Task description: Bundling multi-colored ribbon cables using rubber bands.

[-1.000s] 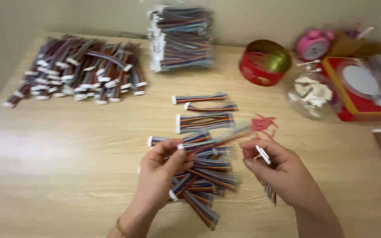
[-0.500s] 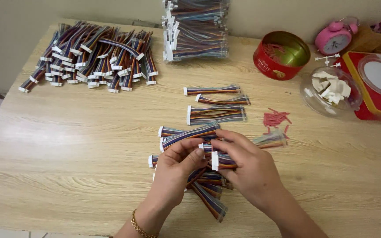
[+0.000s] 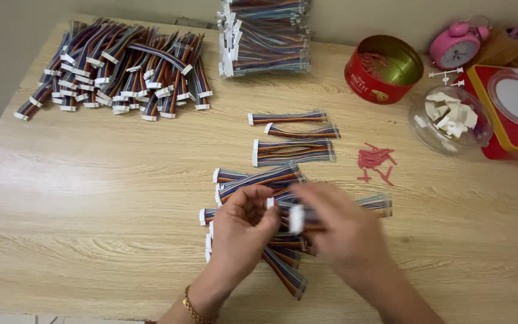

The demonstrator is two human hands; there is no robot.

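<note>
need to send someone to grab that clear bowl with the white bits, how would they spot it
Start at the right end of the wooden table, where a red round tin stands open near the back edge. Just right of and in front of it sits the clear bowl, beside a red box. It is the only see-through container, holding small white plastic pieces.

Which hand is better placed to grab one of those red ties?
Probably the right hand: the red ties lie on its side, while the left hand sits farther away.
</note>
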